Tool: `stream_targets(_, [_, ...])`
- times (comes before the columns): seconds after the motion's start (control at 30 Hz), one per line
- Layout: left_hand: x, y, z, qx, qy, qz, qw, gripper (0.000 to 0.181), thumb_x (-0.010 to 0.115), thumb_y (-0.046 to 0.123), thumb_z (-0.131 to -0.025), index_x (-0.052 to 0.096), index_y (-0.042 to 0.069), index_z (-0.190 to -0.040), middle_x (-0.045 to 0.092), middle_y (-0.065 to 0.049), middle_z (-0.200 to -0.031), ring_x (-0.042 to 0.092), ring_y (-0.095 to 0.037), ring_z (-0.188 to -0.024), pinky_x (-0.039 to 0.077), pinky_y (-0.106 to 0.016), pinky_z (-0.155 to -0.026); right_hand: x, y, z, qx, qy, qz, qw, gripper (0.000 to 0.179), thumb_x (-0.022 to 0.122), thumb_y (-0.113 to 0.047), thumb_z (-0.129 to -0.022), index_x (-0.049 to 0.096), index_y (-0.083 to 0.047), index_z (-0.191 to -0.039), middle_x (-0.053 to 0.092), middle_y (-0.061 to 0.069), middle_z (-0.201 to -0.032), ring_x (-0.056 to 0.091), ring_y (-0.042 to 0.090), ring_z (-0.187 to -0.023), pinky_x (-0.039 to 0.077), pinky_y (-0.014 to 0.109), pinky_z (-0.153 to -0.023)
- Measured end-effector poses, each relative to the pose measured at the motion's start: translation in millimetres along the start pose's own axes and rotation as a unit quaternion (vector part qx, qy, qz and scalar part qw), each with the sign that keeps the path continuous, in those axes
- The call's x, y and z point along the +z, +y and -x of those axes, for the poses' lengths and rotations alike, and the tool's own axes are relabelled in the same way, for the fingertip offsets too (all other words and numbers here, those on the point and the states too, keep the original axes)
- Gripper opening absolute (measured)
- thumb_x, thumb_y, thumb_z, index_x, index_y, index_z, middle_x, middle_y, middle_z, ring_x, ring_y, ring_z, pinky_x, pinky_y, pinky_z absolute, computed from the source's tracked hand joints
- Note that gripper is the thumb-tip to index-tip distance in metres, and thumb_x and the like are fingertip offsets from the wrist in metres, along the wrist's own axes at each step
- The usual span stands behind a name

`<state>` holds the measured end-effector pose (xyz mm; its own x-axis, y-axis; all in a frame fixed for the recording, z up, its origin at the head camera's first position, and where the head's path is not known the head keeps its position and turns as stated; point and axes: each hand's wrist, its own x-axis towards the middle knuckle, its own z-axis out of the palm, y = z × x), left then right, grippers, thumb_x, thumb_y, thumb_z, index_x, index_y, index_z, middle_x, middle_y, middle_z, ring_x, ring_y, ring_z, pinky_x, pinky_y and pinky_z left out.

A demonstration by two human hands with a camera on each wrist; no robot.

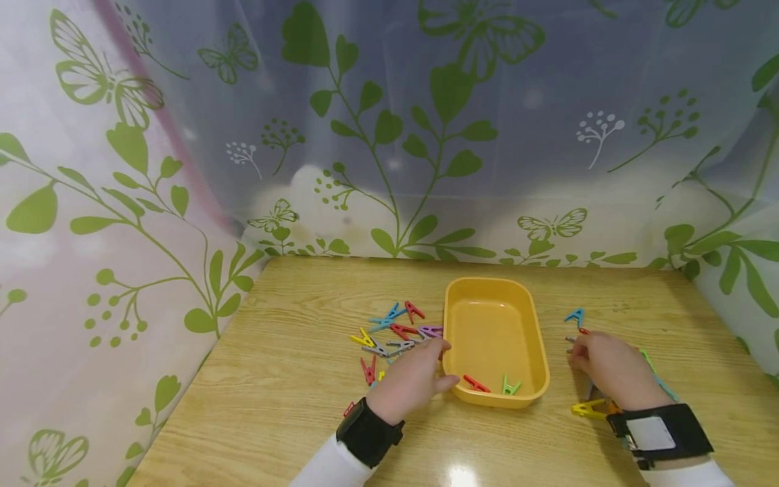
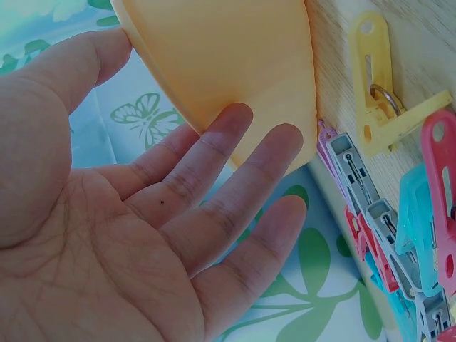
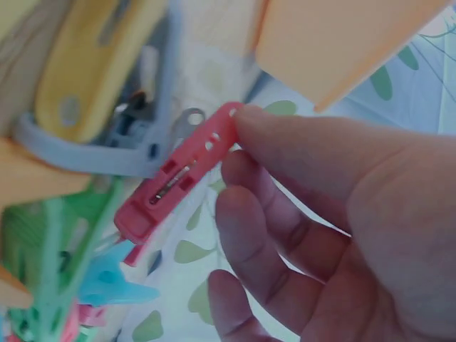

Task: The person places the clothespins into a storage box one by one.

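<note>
Beside the left wall of a yellow plastic basin (image 1: 494, 331), my left hand (image 1: 410, 380) touches the rim with loosely extended fingers. The left wrist view shows its fingertips against the basin's outer side. To the basin's right, my right hand (image 1: 617, 368) pinches a red clothespin (image 3: 178, 174) between thumb and index finger; its other fingers curl loosely below. Inside the basin, near its front edge, lie a red clothespin (image 1: 476, 383) and a green clothespin (image 1: 510, 386). Beneath the right hand, more clothespins are partly hidden, among them a yellow clothespin (image 1: 587, 409).
Left of the basin, several mixed clothespins lie scattered, including a yellow one (image 1: 362, 337) and a red one (image 1: 368, 370). A blue clothespin (image 1: 575, 316) lies beyond the right hand. The wooden table (image 1: 292, 379) meets leaf-printed curtains (image 1: 395, 135) at its back and sides.
</note>
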<state>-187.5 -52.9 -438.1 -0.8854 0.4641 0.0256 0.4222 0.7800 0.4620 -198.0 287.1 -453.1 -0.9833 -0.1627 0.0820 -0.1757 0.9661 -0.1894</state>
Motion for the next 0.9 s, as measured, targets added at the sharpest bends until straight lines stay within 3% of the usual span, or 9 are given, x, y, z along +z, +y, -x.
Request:
stream_targets(0.27, [0.3, -0.9, -0.7, 0.003, 0.001, -0.002, 1.0, 0.05, 0.074, 0.035, -0.097, 0.058, 0.008, -0.136, 0.069, -0.005, -0.122, 0.068, -0.016, -0.1, 0.055, -0.027, -0.081, -14, -17, 5.1, 0.004, 0.081, 0.0, 0.9967, 0.008, 0.075, -0.007, -0.092, 0.071, 0.001, -0.092, 0.065, 0.012, -0.08, 0.056, 0.017, -0.061, 0.05, 0.036, -0.052])
stream_targets(0.53, [-0.7, 0.3, 0.3, 0.004, -0.001, -0.003, 1.0, 0.05, 0.074, 0.035, -0.097, 0.058, 0.008, -0.136, 0.069, -0.005, -0.121, 0.068, -0.016, -0.1, 0.056, -0.027, -0.081, -27, -44, 11.6, -0.065, 0.202, -0.005, 0.9773, 0.011, 0.08, -0.003, -0.086, 0.072, 0.001, -0.091, 0.066, 0.013, -0.082, 0.059, 0.018, -0.061, 0.054, 0.038, -0.053])
stream_targets(0.8, [-1.3, 0.2, 0.3, 0.007, -0.004, -0.004, 1.0, 0.05, 0.072, 0.035, -0.098, 0.057, 0.008, -0.137, 0.07, -0.005, -0.123, 0.069, -0.017, -0.102, 0.056, -0.028, -0.084, -27, -75, 16.4, -0.168, 0.203, -0.011, 0.9645, 0.016, 0.087, -0.007, -0.08, 0.074, -0.009, -0.089, 0.068, -0.001, -0.082, 0.061, 0.012, -0.067, 0.055, 0.032, -0.059])
stream_targets(0.9, [-2.1, 0.5, 1.1, 0.008, -0.005, -0.004, 0.9999, 0.049, 0.072, 0.035, -0.098, 0.057, 0.008, -0.137, 0.07, -0.005, -0.122, 0.069, -0.017, -0.103, 0.056, -0.028, -0.084, -23, -85, 18.2, -0.207, 0.185, -0.004, 0.9608, 0.018, 0.089, -0.011, -0.078, 0.074, -0.014, -0.086, 0.067, -0.007, -0.082, 0.062, 0.008, -0.068, 0.054, 0.031, -0.062])
